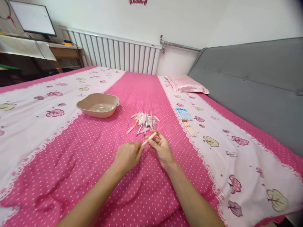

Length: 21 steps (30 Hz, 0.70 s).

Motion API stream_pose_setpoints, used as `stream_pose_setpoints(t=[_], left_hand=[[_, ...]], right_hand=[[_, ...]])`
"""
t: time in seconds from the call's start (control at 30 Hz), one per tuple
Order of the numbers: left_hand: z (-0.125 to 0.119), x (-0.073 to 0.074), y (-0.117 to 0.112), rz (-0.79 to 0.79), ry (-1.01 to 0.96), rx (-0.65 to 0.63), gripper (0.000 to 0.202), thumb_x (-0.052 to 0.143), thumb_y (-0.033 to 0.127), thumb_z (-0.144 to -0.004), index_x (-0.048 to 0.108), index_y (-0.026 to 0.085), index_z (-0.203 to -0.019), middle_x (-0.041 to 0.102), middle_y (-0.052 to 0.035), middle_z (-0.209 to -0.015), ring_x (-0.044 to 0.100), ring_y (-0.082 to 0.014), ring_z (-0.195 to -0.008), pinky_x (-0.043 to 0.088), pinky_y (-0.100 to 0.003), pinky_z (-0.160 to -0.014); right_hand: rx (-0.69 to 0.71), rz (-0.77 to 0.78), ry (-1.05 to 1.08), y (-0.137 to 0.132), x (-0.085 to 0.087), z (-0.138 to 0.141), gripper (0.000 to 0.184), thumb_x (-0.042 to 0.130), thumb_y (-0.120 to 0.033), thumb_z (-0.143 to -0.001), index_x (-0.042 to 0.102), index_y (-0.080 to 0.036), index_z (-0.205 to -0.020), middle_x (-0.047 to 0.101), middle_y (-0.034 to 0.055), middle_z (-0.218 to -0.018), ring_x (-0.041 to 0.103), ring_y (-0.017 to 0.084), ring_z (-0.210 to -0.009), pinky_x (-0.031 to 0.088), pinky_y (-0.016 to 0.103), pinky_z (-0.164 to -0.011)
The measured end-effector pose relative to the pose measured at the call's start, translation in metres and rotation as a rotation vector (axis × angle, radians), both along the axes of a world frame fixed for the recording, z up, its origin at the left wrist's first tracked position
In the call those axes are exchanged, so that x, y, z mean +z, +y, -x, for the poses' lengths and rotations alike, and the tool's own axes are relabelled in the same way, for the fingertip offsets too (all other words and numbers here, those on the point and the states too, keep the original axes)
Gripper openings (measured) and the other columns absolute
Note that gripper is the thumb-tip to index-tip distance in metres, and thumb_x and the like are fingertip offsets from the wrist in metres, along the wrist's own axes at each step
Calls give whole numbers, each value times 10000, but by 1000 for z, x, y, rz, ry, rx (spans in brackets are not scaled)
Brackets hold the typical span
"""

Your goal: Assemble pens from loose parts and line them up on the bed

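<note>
Both my hands meet over the pink dotted bedspread (132,195). My left hand (127,156) and my right hand (161,148) pinch the two ends of one pale peach pen (149,138) between them, its tip tilted up to the right. Just beyond lies a loose pile of several pens (144,121), pink and white. To the right, a neat row of blue pens (184,114) lies beside a few peach pens (189,127) on the pale strip of the cover.
A beige plastic basin (98,105) stands on the bed to the left. A pink pillow (187,84) rests by the grey headboard (251,85) on the right. A white radiator (113,53) and a desk with a monitor (33,17) stand behind.
</note>
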<state>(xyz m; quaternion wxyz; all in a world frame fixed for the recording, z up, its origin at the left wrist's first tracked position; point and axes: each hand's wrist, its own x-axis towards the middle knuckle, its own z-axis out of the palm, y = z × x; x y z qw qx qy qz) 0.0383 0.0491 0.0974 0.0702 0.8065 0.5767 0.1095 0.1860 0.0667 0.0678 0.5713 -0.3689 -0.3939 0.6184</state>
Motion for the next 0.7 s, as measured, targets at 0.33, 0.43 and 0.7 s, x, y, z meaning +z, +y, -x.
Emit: stream_pose_setpoints(t=[0.33,0.43,0.7], left_hand=[[2,6,0,549,-756,-120,467,397,546,-825,585,126,-748,500,17,-531,397,-89,-464,287,-207,-452],[2,10,-2,679,-836,-103,489,433,581,-787,582,116,-760,507,17,-519,367,-75,-440,264,-201,-435],[2,8,-3,647,-836,-117,491,440,588,-789,559,127,-669,527,8,-533,353,-67,-447,265,-202,-454]], right_hand=[[154,40,88,3,1,-6,519,766,-258,-632,579,-202,-1113,671,11,-872,618,90,-730,490,162,-613],[196,58,112,2,3,-7,505,758,-260,-648,583,-200,-1117,670,12,-868,610,75,-698,484,149,-604],[182,44,84,3,1,-7,509,774,-296,-628,597,-189,-1092,674,22,-826,603,97,-687,481,185,-606]])
